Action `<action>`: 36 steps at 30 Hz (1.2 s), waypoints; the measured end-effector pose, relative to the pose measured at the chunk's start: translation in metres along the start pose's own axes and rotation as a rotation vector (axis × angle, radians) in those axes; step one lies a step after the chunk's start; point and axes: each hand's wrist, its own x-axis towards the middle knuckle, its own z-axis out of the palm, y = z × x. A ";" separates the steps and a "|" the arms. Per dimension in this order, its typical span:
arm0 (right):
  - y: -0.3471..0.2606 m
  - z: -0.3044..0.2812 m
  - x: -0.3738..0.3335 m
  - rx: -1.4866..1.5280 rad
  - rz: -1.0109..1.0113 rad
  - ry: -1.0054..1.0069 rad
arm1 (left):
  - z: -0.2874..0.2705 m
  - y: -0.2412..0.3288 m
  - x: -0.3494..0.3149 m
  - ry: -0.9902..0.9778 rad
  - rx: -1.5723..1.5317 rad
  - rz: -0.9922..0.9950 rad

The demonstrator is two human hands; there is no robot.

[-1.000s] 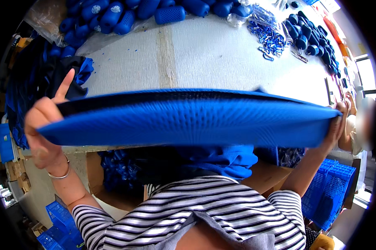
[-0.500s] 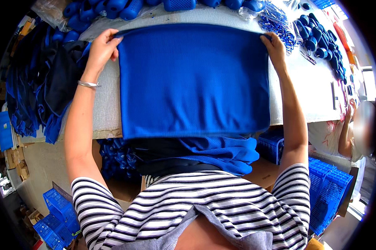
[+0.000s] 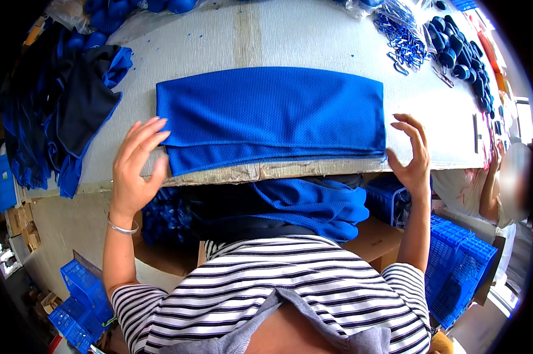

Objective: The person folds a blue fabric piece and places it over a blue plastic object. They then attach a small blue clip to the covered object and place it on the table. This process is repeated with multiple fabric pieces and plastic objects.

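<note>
While cloth lies folded, it's btwn L grip & R grip.

Striped top: white ground, narrow black lines running crosswise over the chest, white bands wider than the dark ones. Lines bow in this wide lens. Left sleeve and right sleeve of the same striped cloth, short, loose, ending near the elbow, stripes ringing the arm. Grey collar, plain, soft-looking, edges folded, parting in an inverted V as seen from above; stripes meet it directly. Left wrist: one slim bangle, silver-toned, shiny, rounded, smooth as far as visible. Left hand and right hand ungloved; forearms uncovered.
</note>
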 end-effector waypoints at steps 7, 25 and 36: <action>0.008 0.027 -0.048 -0.043 -0.037 -0.048 | 0.028 0.006 -0.039 -0.233 0.263 0.137; 0.042 0.056 0.001 -0.165 0.282 0.304 | 0.041 0.002 -0.001 0.330 -0.025 -0.317; 0.003 0.029 0.132 0.505 -0.048 0.395 | 0.038 0.036 0.037 -0.476 -0.945 -0.474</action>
